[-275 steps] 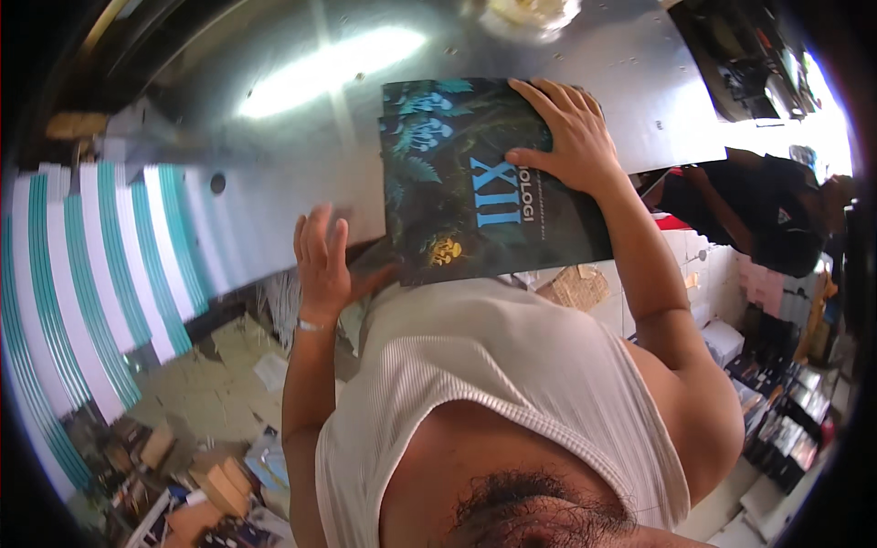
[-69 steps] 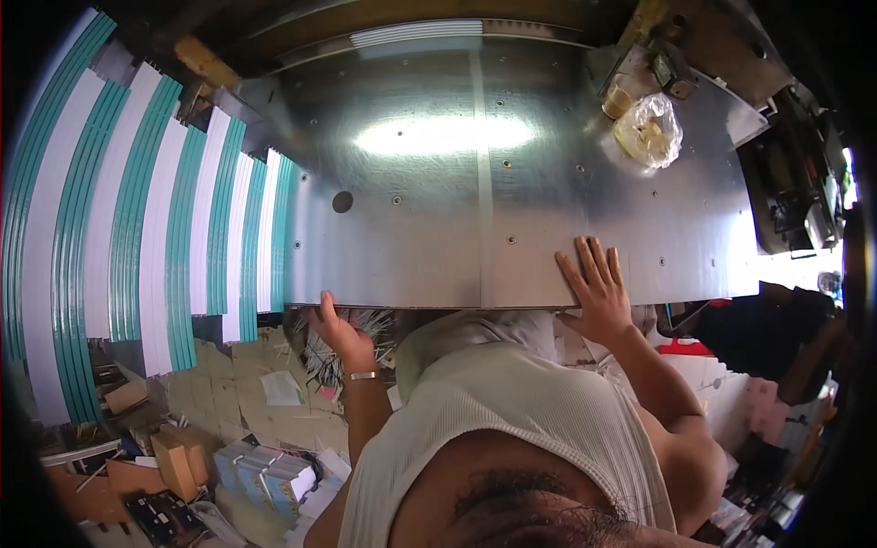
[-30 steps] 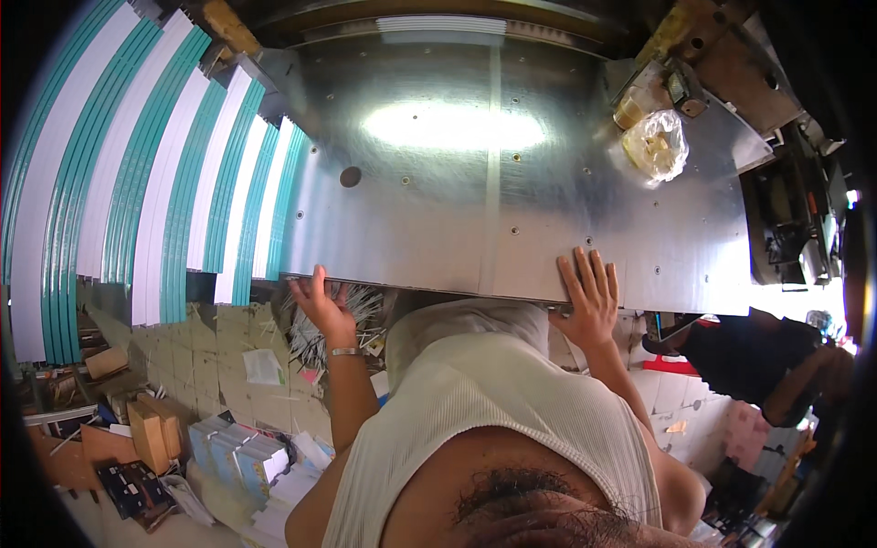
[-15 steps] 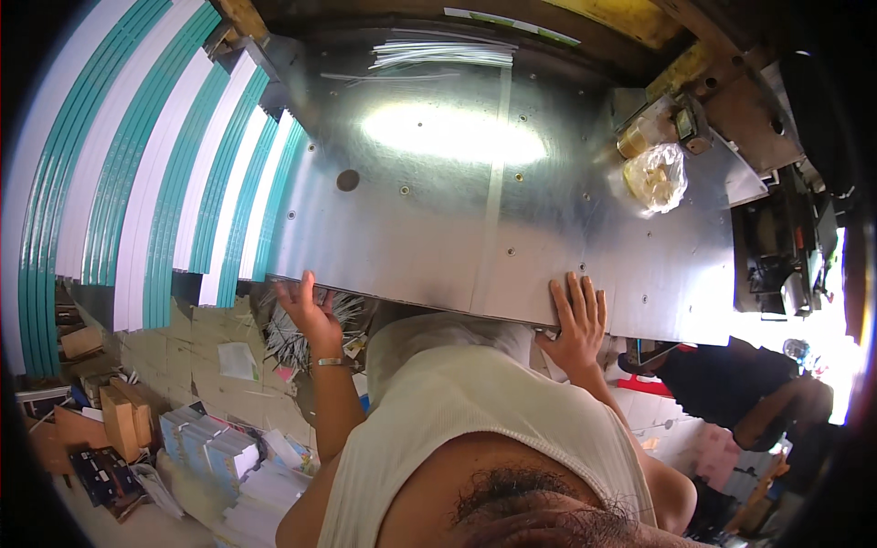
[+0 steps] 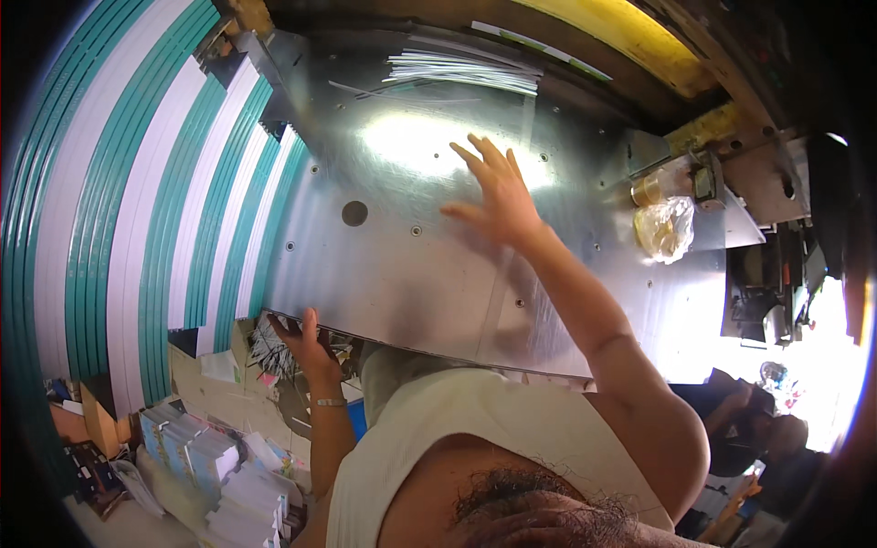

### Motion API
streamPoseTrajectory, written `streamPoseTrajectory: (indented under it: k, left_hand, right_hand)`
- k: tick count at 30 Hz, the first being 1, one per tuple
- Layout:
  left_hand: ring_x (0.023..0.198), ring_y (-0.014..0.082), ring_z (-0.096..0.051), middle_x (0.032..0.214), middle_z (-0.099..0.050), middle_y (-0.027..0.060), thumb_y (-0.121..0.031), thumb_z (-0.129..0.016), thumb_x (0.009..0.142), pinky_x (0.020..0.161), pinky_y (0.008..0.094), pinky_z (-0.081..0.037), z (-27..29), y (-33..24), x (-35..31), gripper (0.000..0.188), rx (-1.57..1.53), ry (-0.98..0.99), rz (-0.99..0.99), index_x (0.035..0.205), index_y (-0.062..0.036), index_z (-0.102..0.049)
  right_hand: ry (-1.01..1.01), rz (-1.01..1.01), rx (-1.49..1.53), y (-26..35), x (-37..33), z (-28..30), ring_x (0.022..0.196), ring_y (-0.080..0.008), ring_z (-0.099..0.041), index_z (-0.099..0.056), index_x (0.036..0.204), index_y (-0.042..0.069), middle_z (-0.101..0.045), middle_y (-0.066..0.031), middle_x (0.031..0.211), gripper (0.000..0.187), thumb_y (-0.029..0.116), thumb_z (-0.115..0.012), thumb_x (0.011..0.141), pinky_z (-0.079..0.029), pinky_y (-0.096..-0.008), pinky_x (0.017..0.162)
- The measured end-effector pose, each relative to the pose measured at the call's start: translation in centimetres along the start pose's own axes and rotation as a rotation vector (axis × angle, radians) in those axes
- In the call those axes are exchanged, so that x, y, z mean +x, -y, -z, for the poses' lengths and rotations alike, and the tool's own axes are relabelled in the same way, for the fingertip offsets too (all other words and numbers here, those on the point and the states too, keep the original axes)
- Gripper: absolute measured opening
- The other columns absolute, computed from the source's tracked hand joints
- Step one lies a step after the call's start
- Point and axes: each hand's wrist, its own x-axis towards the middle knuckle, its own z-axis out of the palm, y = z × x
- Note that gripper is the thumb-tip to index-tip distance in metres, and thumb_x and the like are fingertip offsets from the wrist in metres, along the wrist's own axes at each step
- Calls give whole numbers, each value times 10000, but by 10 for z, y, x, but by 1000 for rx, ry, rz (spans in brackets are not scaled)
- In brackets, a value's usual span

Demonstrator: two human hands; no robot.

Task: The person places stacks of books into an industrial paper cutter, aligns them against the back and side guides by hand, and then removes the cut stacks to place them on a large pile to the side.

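Observation:
My right hand (image 5: 498, 194) reaches over the metal table (image 5: 429, 292), its fingers spread and holding nothing. Just beyond its fingertips lies a bundle of thin white paper strips (image 5: 461, 71) at the table's far side. My left hand (image 5: 309, 345) is at the near left edge of the table, thumb raised and fingers apart, with nothing in it. To its left stand tall stacks of teal-and-white books or bound paper (image 5: 169, 247), close to the table's left side.
A clear plastic bag (image 5: 664, 228) and a jar-like container (image 5: 650, 189) sit at the table's right. Paper shavings (image 5: 269, 347) lie below the left edge. Tied paper bundles (image 5: 196, 447) rest on the floor at lower left. Another person (image 5: 758, 425) is at the lower right.
My right hand has lifted off the table's near edge and moved forward and left over the surface. My left hand stays near the left edge. The view has shifted slightly.

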Motion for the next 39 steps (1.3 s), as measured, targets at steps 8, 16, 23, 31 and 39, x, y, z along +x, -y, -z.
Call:
streamPoseTrajectory:
  k: [8,16,23,31,39]
  left_hand:
    - [1352,259,-464,1557,-400,142,-167,-680,970,1162,426,-383,5,7,7,905,37,32,-121,1657,-108,-93]
    - [1359,290,-435,1446,-438,185,-285,-813,858,1128,449,-392,11,34,27,841,16,8,-333,1491,42,-367]
    - [1236,248,-597,1575,-351,152,-272,-868,824,942,459,-504,13,29,14,1045,-72,-20,-216,1590,-72,-185]
    - [1300,284,-545,1619,-295,178,-361,-915,734,931,501,-505,17,18,10,1135,-12,-71,-146,1585,-45,-235]
    - [1331,297,-487,1536,-376,131,-311,-882,764,932,503,-497,1,19,12,1044,-126,85,-139,1570,-91,-256]
  right_hand:
    - [199,29,-66,4,-53,-12,1538,-401,-240,-361,1594,187,-302,-212,1644,990,563,-799,790,-133,-603,1256]
    - [296,-42,-208,31,-263,34,1553,-441,-198,-380,1599,127,-275,-253,1657,1009,495,-786,752,-81,-610,1248]
    - [-7,3,-445,-12,-323,10,1500,-383,-370,-454,1570,159,-403,-179,1619,924,484,-755,759,-269,-613,1205]
    - [-63,-101,-424,-4,-318,-2,1508,-378,-363,-468,1563,182,-421,-149,1616,1084,360,-822,554,-269,-611,1210]
    - [-213,-245,-422,10,-319,-7,1509,-382,-359,-502,1540,180,-435,-151,1606,1018,282,-785,567,-259,-613,1211]
